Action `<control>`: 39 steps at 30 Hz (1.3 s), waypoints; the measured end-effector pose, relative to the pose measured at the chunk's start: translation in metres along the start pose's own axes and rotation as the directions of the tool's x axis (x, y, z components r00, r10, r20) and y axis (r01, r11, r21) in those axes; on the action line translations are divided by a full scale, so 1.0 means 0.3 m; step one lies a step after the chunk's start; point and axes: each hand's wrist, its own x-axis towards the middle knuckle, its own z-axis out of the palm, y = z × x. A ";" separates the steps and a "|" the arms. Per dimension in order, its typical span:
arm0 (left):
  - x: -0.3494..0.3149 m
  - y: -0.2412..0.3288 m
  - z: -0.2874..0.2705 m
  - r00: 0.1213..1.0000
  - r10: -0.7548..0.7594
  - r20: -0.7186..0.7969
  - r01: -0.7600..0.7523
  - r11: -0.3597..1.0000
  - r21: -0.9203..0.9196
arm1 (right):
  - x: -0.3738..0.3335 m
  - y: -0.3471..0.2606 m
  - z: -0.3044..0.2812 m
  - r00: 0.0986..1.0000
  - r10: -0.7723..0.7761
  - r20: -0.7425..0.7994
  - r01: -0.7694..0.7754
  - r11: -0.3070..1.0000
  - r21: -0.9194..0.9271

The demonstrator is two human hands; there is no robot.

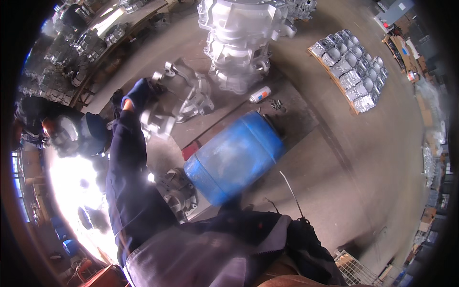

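Item: open-framed silver-grey metal casting (192, 102), one piece; we are finding it beyond the blue drum (234, 158), off to the left. Left hand (138, 94), blue-gloved: we are seeing it at the casting's left side, fingers blurred; whether they are clasping metal we are not able to tell. Right hand: we are not seeing it. Handling: we are judging the piece rigid, hefty, robust, perhaps slick under gloves. Hold: we are favouring thick rim sections, opposite sides.
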 end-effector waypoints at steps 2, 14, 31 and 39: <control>0.121 -0.023 -0.002 0.981 0.129 -0.142 -0.062 0.913 0.404 | 0.006 -0.007 0.006 1.000 0.009 -0.014 -0.009 1.000 -0.004; 0.441 -0.489 0.403 0.790 0.403 -0.462 0.310 0.387 0.868 | 0.019 -0.070 0.042 0.997 0.023 -0.074 -0.026 0.999 -0.036; 0.474 -0.707 0.334 0.782 0.133 -0.609 0.384 0.667 0.638 | 0.071 -0.081 0.007 1.000 -0.008 -0.012 0.006 0.986 -0.164; 0.030 -0.562 0.710 0.523 0.676 -0.519 0.076 0.570 0.818 | 0.095 -0.096 -0.051 0.999 -0.045 0.009 0.045 0.972 -0.228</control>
